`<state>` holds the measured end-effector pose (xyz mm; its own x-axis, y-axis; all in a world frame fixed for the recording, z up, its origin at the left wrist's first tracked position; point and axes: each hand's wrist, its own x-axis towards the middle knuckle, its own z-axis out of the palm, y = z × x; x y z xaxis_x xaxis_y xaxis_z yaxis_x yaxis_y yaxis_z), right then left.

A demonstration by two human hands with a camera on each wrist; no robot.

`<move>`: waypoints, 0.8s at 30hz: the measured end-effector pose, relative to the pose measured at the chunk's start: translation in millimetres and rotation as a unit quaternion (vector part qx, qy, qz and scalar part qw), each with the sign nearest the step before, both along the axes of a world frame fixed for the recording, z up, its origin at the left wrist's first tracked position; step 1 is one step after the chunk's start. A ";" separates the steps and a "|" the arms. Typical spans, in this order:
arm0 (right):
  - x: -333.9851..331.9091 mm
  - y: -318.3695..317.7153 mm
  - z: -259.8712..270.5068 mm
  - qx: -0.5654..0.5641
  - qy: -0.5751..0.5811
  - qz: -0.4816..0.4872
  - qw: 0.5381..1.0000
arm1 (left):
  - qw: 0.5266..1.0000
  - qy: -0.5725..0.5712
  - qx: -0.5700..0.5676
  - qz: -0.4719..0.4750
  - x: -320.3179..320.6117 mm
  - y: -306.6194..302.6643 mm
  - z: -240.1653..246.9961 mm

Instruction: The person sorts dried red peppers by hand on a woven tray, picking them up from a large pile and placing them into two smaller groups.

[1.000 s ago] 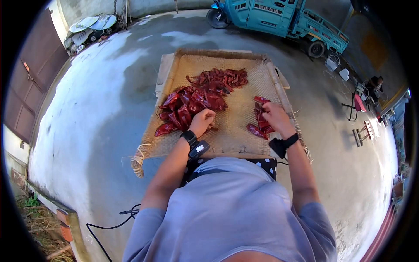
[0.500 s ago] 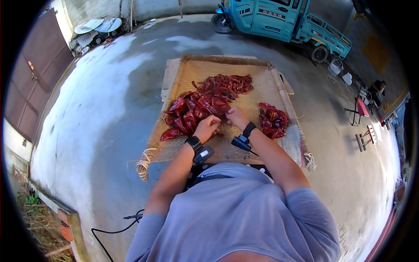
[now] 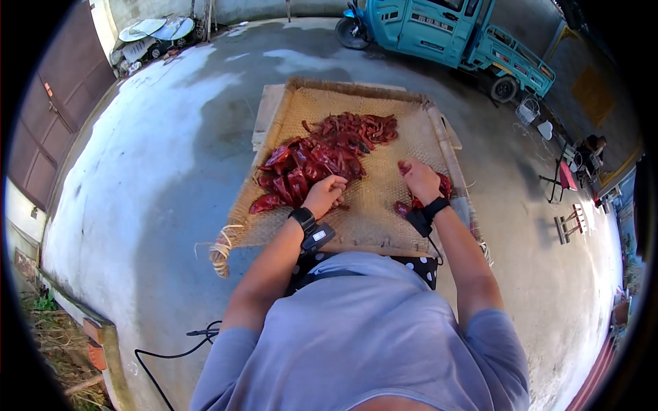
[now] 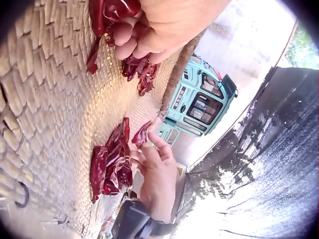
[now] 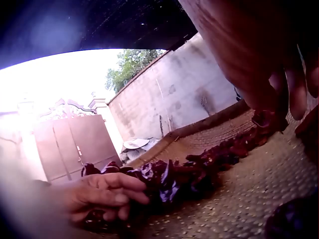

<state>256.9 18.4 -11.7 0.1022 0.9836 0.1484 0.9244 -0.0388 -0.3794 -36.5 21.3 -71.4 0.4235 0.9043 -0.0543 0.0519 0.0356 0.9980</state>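
Glossy dried red peppers (image 3: 295,181) lie heaped on the left of a woven tray (image 3: 377,222). My left hand (image 3: 325,196) is at the near right edge of this heap, fingers bent; I cannot tell whether they hold a pepper. In the left wrist view, red pods show right beside its fingertips (image 4: 127,51). On the tray's right side, my right hand (image 3: 421,181) pinches one red pepper (image 4: 142,134) between thumb and fingers. It is above a smaller pile of peppers (image 4: 113,162), which it partly covers in the head view.
Smaller, shrivelled peppers (image 3: 363,127) spread behind the left heap. The tray has a raised rim and rests over boards (image 3: 269,109). Beyond it stand a turquoise cargo tricycle (image 3: 425,31), a small wooden stool (image 3: 571,222) and a brown metal gate (image 3: 68,103).
My right hand moved from the right pile to beside my left hand, then back over the right pile with a pepper pinched. The left hand has stayed by the left heap.
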 end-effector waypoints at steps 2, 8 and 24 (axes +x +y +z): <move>-2.0 -2.3 10.0 0.055 -0.089 -0.035 0.994 | 1.000 0.004 -0.003 -0.003 0.1 -2.9 5.5; -45.0 32.9 -26.2 -0.008 0.021 0.074 0.997 | 1.000 0.011 0.017 -0.006 -0.1 0.5 -3.4; -64.9 42.9 -56.1 -0.165 0.366 0.101 0.910 | 1.000 0.008 0.008 -0.004 -1.4 -2.4 2.3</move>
